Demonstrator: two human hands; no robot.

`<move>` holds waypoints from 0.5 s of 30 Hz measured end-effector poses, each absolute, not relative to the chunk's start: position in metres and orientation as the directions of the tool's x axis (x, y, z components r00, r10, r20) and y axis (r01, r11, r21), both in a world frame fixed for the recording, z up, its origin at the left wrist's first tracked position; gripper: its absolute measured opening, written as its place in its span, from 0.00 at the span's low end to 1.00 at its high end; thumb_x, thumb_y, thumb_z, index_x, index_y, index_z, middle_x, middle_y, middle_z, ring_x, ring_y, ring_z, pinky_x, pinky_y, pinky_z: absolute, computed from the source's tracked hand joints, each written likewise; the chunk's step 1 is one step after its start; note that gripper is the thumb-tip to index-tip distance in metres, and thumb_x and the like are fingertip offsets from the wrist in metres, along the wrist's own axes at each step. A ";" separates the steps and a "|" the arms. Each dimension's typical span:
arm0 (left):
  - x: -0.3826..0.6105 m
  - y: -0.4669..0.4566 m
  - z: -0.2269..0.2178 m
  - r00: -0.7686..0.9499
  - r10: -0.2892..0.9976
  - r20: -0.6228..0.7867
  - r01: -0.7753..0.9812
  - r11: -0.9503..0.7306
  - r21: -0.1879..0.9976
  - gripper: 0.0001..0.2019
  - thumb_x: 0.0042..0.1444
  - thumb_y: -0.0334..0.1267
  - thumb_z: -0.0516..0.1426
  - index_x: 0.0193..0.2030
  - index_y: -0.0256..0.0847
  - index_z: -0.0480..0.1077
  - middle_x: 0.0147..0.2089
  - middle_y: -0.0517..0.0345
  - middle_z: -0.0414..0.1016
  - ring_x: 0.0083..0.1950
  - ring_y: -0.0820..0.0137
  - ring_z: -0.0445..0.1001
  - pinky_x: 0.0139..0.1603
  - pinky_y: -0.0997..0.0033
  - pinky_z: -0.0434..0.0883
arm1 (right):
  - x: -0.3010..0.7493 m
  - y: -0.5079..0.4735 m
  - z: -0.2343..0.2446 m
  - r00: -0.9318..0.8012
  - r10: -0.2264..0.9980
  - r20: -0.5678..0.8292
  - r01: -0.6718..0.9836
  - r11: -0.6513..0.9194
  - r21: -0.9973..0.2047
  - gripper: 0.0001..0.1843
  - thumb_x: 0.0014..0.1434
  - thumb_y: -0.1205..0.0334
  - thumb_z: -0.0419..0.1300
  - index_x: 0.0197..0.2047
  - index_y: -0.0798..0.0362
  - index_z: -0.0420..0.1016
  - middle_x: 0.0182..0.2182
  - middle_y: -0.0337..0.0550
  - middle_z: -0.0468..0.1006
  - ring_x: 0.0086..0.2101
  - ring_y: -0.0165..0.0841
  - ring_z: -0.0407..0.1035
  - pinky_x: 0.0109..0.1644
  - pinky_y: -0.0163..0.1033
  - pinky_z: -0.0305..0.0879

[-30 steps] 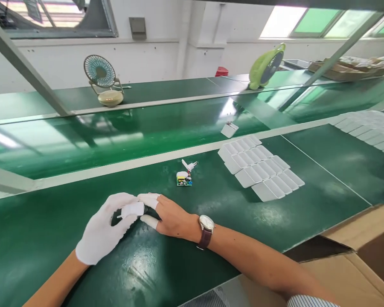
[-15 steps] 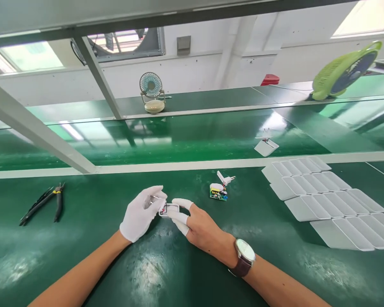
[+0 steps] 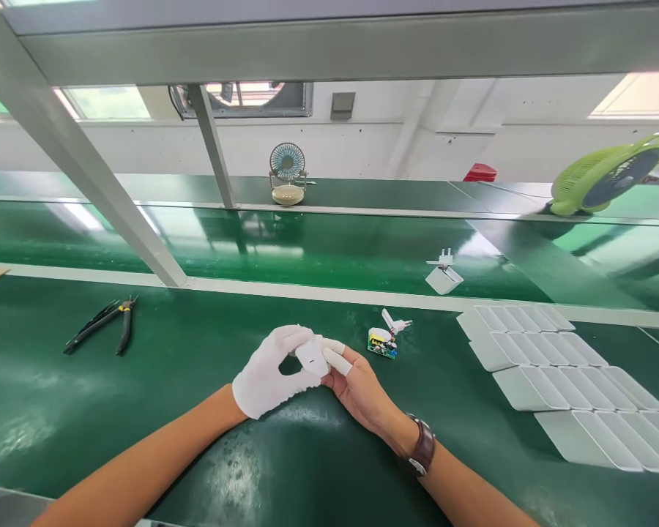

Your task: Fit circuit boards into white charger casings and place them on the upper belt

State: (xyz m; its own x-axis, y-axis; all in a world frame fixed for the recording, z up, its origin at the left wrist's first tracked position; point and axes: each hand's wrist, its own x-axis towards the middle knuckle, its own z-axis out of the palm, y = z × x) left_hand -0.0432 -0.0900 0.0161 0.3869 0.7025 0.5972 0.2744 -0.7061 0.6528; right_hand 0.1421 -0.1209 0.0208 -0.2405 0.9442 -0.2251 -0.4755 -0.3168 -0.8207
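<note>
A small white plastic charger case (image 3: pixel 310 358) is gripped between both my hands just above the green bench. My left hand (image 3: pixel 269 375), in a white glove, wraps it from the left. From the right, my right hand (image 3: pixel 356 384), bare with white finger cots and a wristwatch, pinches it with the fingertips. A small green circuit board with a white plug part (image 3: pixel 384 338) lies on the bench just right of my hands.
Rows of white case shells (image 3: pixel 554 366) lie on the bench at right. Black pliers (image 3: pixel 107 323) lie at left. One white case (image 3: pixel 444 275) sits on the shiny conveyor belt. Two small fans (image 3: pixel 287 174) stand beyond it. A slanted metal post (image 3: pixel 110 197) crosses at upper left.
The case was turned in my hands from its open side to its closed white face. The view has swung left and lifted, and the cardboard box at lower right has left the picture.
</note>
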 end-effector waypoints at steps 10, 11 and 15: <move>-0.044 -0.090 0.015 0.377 0.720 0.583 0.238 -0.684 0.690 0.21 0.59 0.38 0.63 0.59 0.48 0.68 0.55 0.51 0.73 0.51 0.65 0.75 0.49 0.64 0.77 | 0.137 -0.122 0.019 -0.261 0.935 -0.241 -0.470 -0.341 -0.814 0.19 0.59 0.50 0.67 0.50 0.50 0.80 0.45 0.46 0.81 0.42 0.38 0.75 0.49 0.48 0.74; -0.043 -0.090 0.014 0.373 0.728 0.575 0.247 -0.675 0.695 0.21 0.58 0.38 0.64 0.58 0.48 0.68 0.55 0.51 0.73 0.52 0.64 0.75 0.51 0.63 0.76 | 0.138 -0.121 0.018 -0.238 0.946 -0.220 -0.445 -0.308 -0.841 0.20 0.60 0.49 0.67 0.51 0.49 0.80 0.46 0.46 0.81 0.44 0.39 0.75 0.49 0.49 0.75; -0.042 -0.086 0.010 0.301 0.849 0.435 0.317 -0.519 0.794 0.28 0.53 0.39 0.65 0.61 0.45 0.65 0.52 0.52 0.75 0.47 0.65 0.77 0.50 0.60 0.77 | 0.146 -0.120 0.009 -0.052 0.993 0.102 -0.103 0.096 -0.990 0.17 0.62 0.54 0.65 0.53 0.46 0.78 0.53 0.46 0.78 0.51 0.42 0.74 0.55 0.49 0.74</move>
State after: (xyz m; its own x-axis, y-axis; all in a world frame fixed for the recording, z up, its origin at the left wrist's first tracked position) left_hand -0.0422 -0.0857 0.0101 0.3011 0.8488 0.4347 0.3167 -0.5189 0.7940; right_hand 0.1455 -0.1199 0.0091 -0.0524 0.9934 0.1021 -0.1031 0.0963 -0.9900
